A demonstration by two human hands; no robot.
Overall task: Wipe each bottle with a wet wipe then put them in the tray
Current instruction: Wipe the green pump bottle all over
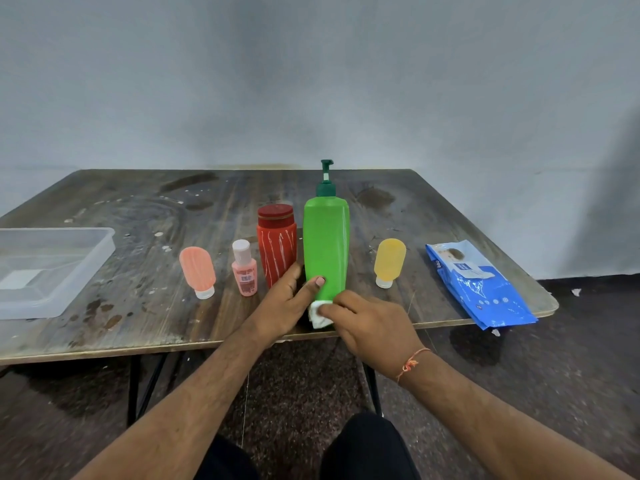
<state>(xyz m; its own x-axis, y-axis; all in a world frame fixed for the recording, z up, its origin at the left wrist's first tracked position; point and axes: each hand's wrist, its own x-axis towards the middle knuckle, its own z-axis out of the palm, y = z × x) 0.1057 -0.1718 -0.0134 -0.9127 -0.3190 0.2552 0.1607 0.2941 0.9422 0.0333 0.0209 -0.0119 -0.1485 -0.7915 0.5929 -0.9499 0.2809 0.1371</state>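
The right hand (372, 327) curls its fingers (341, 308) round a white wet wipe (319, 315), mostly hidden under them, and presses it to the foot of the upright green pump bottle (326, 247); the left hand (285, 301) wraps that base from nine o'clock, thumb across the front, its other fingers out of sight behind. Smooth and unlabelled with a dark green pump, the bottle stands mid-surface (138, 299), directly at twelve o'clock from both hands. The clear tray (100, 252), cut off at the frame edge, lies far toward nine o'clock.
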